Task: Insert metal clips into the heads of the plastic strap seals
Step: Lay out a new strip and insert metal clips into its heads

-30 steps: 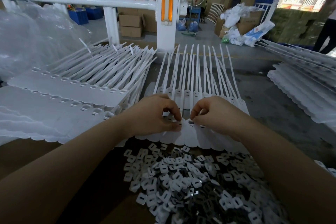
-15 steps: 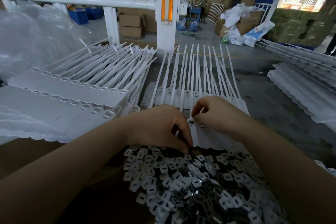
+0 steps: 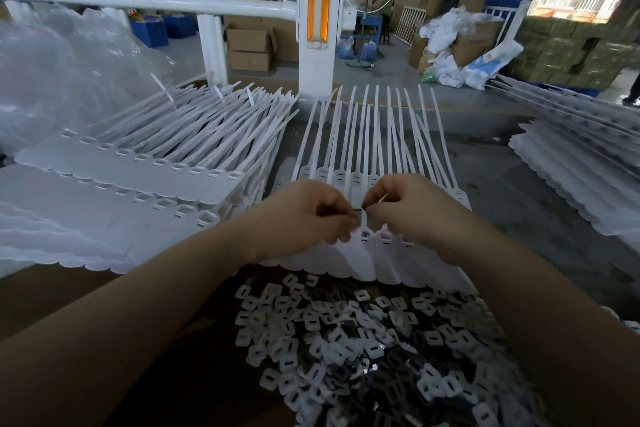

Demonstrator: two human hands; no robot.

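Observation:
A row of white plastic strap seals [image 3: 362,262] lies side by side in front of me, straps pointing away. My left hand [image 3: 304,215] is curled, its fingertips pinching a small clip at the open head of one seal; the clip is mostly hidden under the fingers. My right hand [image 3: 412,208] pinches the strap of the same seal just behind that head and rests over the neighbouring heads. Below both hands is a heap of white and metal clips [image 3: 363,340].
Tall stacks of strap seals [image 3: 121,167] lie at my left, and more stacks [image 3: 571,184] at the right. A white post with an orange panel [image 3: 320,28] stands behind the row. Clear plastic bags [image 3: 69,73] bulge at far left. Brown cardboard [image 3: 52,291] lies under my left arm.
My left hand dipped down to the edge of the clip heap half a second ago and has come back up to the seal head. My right hand stayed on the seals.

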